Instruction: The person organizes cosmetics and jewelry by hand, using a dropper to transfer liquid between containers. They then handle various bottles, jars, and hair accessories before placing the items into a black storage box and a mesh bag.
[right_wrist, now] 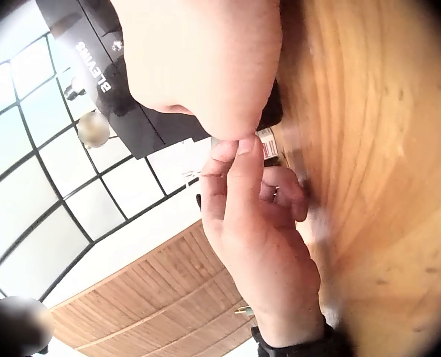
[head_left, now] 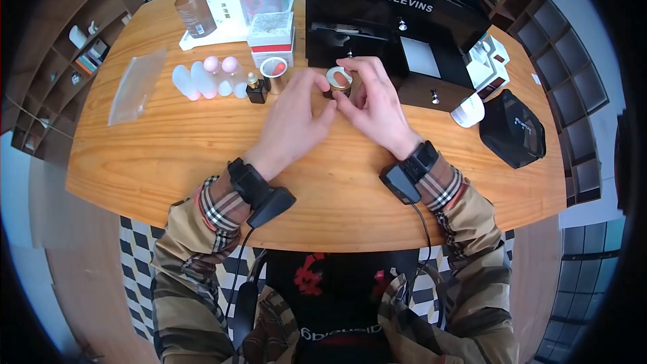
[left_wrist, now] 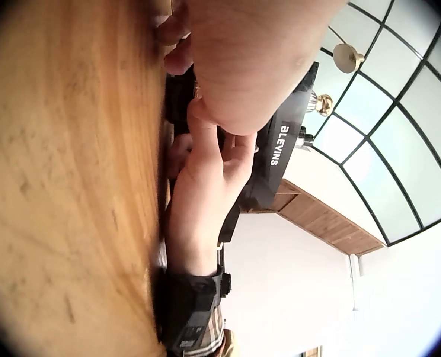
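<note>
Between the two hands, in front of the black drawer box (head_left: 357,34), stands a small round jar (head_left: 339,76) with a pale, shiny top and a dark lower part. My left hand (head_left: 293,118) holds its left side, index fingertip right at the rim and thumb lower down. From the right, my right hand (head_left: 379,105) grips it, index finger curved over the far edge and thumb at the near edge. Both wrist views show the fingers close together, with the jar mostly hidden behind them. Left of the jar are a round-topped container (head_left: 273,68) and a small dark dropper bottle (head_left: 256,89).
Pink and clear travel bottles (head_left: 205,80) and a plastic zip bag (head_left: 137,88) lie at left. Behind them, pump bottles (head_left: 195,10) stand on a white tray, beside stacked boxes (head_left: 271,37). An open drawer (head_left: 435,84), white jar (head_left: 468,111) and black pouch (head_left: 512,128) occupy the right.
</note>
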`<state>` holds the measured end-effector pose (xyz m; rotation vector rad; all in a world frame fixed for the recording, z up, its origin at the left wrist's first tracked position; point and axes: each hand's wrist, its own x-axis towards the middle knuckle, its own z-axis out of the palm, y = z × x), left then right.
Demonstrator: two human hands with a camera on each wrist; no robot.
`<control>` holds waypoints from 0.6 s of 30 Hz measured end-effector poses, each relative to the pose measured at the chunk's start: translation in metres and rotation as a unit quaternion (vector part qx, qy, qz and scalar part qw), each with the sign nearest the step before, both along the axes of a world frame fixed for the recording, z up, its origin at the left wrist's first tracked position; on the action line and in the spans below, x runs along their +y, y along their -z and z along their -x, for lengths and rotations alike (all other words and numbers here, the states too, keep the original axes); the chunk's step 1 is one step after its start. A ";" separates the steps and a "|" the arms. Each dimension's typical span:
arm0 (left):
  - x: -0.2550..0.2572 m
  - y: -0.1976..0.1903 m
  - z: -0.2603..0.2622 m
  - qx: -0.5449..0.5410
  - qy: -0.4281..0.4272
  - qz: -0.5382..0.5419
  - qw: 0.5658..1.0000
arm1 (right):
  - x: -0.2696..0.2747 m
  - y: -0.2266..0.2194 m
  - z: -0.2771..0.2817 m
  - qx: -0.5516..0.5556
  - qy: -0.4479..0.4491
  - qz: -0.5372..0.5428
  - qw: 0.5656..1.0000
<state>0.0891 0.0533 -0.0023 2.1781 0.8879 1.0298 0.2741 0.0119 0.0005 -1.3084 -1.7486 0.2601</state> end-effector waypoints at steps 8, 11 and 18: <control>-0.005 -0.011 -0.001 0.018 0.000 0.063 0.998 | -0.007 -0.001 -0.007 -0.012 -0.019 0.043 0.999; -0.007 -0.011 -0.002 0.008 -0.002 0.057 0.998 | -0.013 -0.006 -0.010 -0.023 -0.042 0.032 0.998; -0.007 -0.010 0.001 0.010 0.021 0.059 0.998 | -0.011 -0.023 -0.028 -0.154 0.086 -0.312 0.934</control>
